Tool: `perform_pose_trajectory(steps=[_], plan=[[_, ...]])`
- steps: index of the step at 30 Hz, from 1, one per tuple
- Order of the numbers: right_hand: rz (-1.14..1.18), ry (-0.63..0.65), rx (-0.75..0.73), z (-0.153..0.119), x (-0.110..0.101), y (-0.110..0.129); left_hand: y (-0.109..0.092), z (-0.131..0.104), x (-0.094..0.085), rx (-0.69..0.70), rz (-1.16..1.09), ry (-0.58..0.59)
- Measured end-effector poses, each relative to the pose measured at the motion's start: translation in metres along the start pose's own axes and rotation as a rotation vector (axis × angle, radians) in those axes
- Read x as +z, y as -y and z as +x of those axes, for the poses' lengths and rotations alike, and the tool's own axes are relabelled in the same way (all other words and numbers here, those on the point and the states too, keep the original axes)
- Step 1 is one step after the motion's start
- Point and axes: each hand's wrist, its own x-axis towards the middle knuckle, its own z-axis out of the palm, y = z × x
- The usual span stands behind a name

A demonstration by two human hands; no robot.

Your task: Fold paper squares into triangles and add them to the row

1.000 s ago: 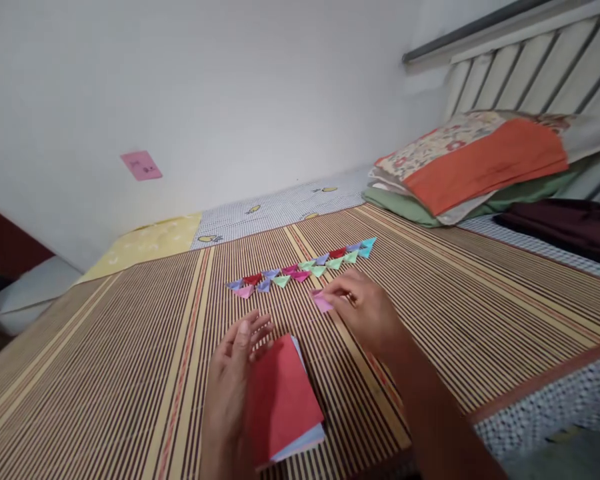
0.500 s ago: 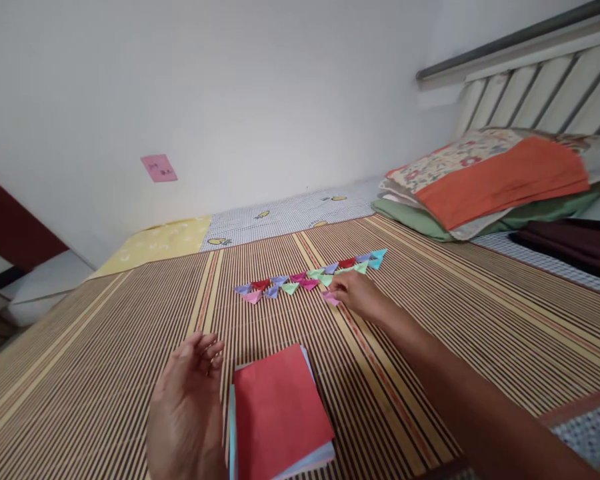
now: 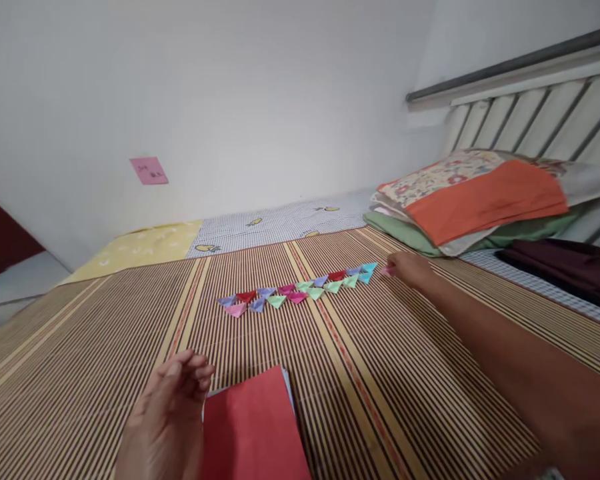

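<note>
My right hand (image 3: 409, 269) pinches a small pink folded-paper triangle (image 3: 389, 270), just past the right end of two rows of similar pieces. Those rows lie on the striped mat and include a pink triangle (image 3: 236, 310), a dark red one (image 3: 247, 297), a light green one (image 3: 277, 301) and a cyan one (image 3: 369, 268). Palm turned inward and fingers loosely curled, my left hand (image 3: 167, 407) holds nothing. It is beside a stack of coloured paper with a red sheet (image 3: 253, 427) on top; the stack's near end is cut off by the frame.
The striped mat (image 3: 145, 320) covers the bed. Folded bedding with an orange band (image 3: 490, 203) is piled at the back right, near a dark folded cloth (image 3: 555, 267) and a white slatted headboard (image 3: 520, 117). A pink note (image 3: 149, 171) is on the wall.
My right hand has carried the pink triangle rightward, from below the rows to beyond their right end. The left hand stays beside the paper stack. The view has shifted slightly.
</note>
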Motion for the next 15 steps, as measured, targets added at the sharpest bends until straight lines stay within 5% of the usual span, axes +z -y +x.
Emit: perform_pose_trajectory(steps=[9,15], plan=[[-0.016,0.059,0.027,0.027,0.023,0.005,0.004,-0.003,0.010,0.026,0.049,-0.041],[0.142,-0.109,0.025,0.032,0.035,0.003,0.007,-0.002,0.011,0.021,0.094,-0.070]])
